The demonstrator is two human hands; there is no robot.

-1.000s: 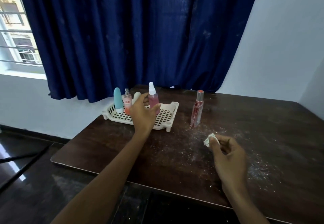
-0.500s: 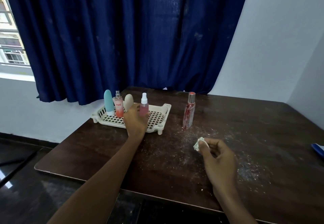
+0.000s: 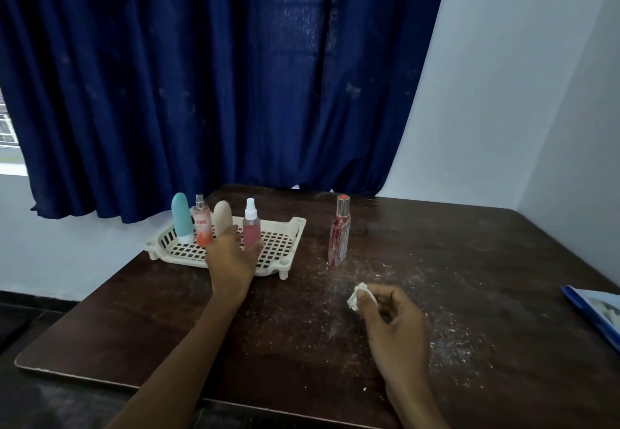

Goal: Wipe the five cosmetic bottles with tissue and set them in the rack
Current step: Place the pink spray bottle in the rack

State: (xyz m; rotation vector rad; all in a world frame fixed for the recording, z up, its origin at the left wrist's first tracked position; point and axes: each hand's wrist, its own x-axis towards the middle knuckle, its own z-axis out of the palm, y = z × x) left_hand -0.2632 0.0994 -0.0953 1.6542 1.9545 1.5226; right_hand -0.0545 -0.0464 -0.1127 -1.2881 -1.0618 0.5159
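Tall red bottle [image 3: 339, 230] stands upright on table [image 3: 469, 260], just right of rack [image 3: 295, 227], not touching it. Looks like glass w/ metal cap: stiff, slick, breakable, narrow & tippy, so prob. best gripped mid-body, not by cap. L hand [image 3: 231, 257] loose-fingered by pink spray bottle [image 3: 251, 230], holding nothing. R hand [image 3: 396, 328] pinches tissue wad [image 3: 356, 296].

The left hand [image 3: 230, 260] reaches forward on a straight, bare forearm, its back to the camera; its fingers lie loosely extended, thumb spread to the right; the right hand [image 3: 394, 331] hangs nearer, fingers curled, thumb and forefinger pinching a wad of tissue [image 3: 357, 296].
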